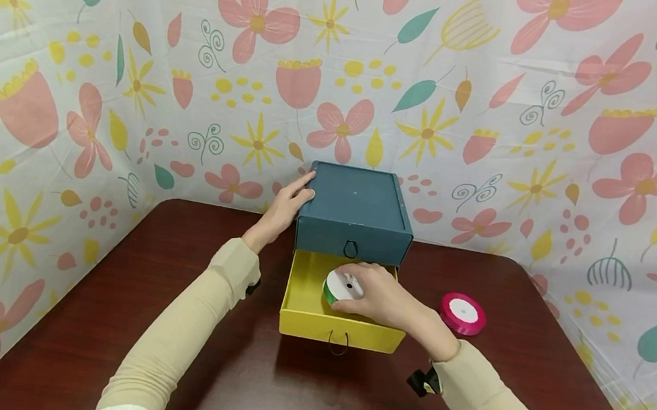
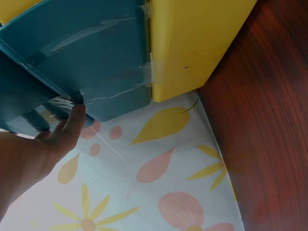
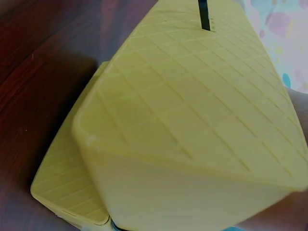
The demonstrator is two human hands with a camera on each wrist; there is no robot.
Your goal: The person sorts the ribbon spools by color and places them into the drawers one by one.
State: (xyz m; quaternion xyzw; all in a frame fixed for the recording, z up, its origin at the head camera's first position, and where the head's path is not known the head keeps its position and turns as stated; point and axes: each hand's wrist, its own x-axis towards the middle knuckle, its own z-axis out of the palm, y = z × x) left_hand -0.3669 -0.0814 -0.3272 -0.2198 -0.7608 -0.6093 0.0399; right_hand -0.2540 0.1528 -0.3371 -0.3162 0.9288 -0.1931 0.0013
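Note:
In the head view, my right hand grips a green ribbon spool with a white face, thumb and fingers around its rim. The spool is inside a pulled-out yellow drawer, whose quilted front fills the right wrist view; that hand is hidden there. Above the drawer sits a blue drawer unit. My left hand rests against its left side near the back top corner. The left wrist view has the left hand with fingertips on the taped blue side.
A pink ribbon spool lies on the dark wooden table, right of the drawers. Behind the table hangs a floral cloth. A thin loop handle hangs from the yellow front. Another yellow front lies below it.

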